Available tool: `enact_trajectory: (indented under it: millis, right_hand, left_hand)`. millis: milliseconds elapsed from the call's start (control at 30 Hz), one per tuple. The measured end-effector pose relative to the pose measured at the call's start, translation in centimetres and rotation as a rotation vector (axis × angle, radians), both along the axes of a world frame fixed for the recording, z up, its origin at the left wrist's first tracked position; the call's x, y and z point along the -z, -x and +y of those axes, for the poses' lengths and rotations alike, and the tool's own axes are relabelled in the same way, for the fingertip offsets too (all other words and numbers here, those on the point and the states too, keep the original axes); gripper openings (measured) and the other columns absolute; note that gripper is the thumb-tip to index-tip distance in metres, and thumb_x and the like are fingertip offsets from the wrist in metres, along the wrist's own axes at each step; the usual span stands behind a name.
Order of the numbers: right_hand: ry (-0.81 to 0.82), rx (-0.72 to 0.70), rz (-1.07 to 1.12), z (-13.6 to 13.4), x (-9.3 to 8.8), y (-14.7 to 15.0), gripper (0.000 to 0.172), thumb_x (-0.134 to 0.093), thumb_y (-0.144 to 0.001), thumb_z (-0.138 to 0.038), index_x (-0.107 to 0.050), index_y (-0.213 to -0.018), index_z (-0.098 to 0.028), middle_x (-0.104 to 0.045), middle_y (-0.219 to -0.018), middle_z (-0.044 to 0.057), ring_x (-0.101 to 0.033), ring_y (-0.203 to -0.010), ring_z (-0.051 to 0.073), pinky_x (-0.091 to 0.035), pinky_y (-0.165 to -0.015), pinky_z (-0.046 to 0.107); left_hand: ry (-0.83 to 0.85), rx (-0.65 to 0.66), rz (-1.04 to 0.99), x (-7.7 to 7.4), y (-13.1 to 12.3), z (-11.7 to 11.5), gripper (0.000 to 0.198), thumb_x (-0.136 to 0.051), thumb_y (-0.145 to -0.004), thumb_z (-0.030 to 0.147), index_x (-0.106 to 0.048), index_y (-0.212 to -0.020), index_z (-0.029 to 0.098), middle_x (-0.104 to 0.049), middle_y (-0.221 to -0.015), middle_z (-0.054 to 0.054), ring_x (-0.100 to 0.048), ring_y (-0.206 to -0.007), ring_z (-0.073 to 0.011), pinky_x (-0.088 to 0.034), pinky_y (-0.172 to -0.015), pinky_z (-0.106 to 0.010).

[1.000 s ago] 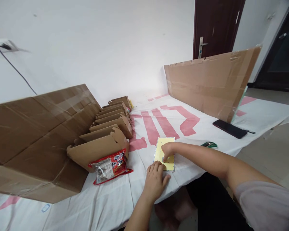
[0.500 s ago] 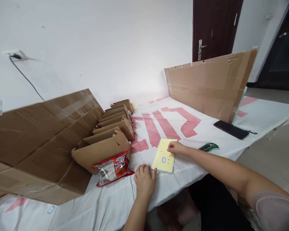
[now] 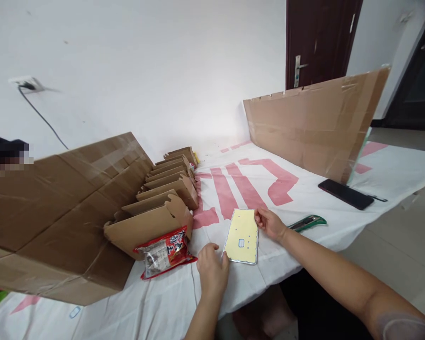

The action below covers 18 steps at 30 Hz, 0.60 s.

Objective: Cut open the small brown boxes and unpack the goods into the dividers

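A pale yellow sheet (image 3: 242,234) with a small rounded cut-out lies near the front edge of the table (image 3: 304,198), which is covered by a white cloth with red marks. My left hand (image 3: 213,272) touches the sheet's near left corner with fingertips. My right hand (image 3: 270,223) pinches its far right edge. A red snack packet (image 3: 165,250) lies just left of my left hand, against a row of folded cardboard boxes (image 3: 163,198).
A green utility knife (image 3: 309,222) lies right of my right hand. A black phone (image 3: 345,194) lies further right. Large cardboard sheets stand at the left (image 3: 56,212) and back right (image 3: 315,123). A dark door (image 3: 318,42) is behind.
My right hand moved off the middle of the yellow sheet to its far right edge. My left hand slid back to the sheet's near left corner. The sheet shifted slightly.
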State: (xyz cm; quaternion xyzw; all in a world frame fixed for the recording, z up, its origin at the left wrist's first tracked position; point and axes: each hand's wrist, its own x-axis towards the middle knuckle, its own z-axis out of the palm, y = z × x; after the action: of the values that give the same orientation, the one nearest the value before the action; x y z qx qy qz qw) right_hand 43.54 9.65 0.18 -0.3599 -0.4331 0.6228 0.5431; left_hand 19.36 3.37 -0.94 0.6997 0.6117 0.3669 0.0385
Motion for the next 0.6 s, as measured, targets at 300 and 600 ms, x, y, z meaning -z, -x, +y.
enact_trajectory:
  millis: [300,600]
  right_hand:
    - [-0.013,-0.475,0.168,-2.0,-0.2,1.6,0.044,-0.066,-0.076,-0.058,-0.055,-0.077,-0.016,-0.050,-0.062,-0.003,-0.044,-0.051,0.009,-0.029,-0.048,0.022]
    - [-0.044,-0.556,0.182,-2.1,0.4,1.8,0.043,-0.071,-0.079,-0.054,-0.056,-0.083,-0.014,-0.061,-0.072,0.000,-0.055,-0.059,0.010,-0.039,-0.058,0.023]
  left_hand:
    - [0.135,0.264,-0.259,-1.5,-5.2,-2.2,0.014,-0.063,-0.078,0.036,-0.061,-0.084,0.023,-0.064,-0.088,-0.005,-0.058,-0.090,-0.0231,-0.045,-0.081,-0.038]
    - [0.363,0.220,-0.569,-1.0,-6.0,-0.9,0.013,-0.057,-0.074,0.033,-0.057,-0.073,0.020,-0.062,-0.072,0.000,-0.056,-0.064,-0.0144,-0.045,-0.062,-0.028]
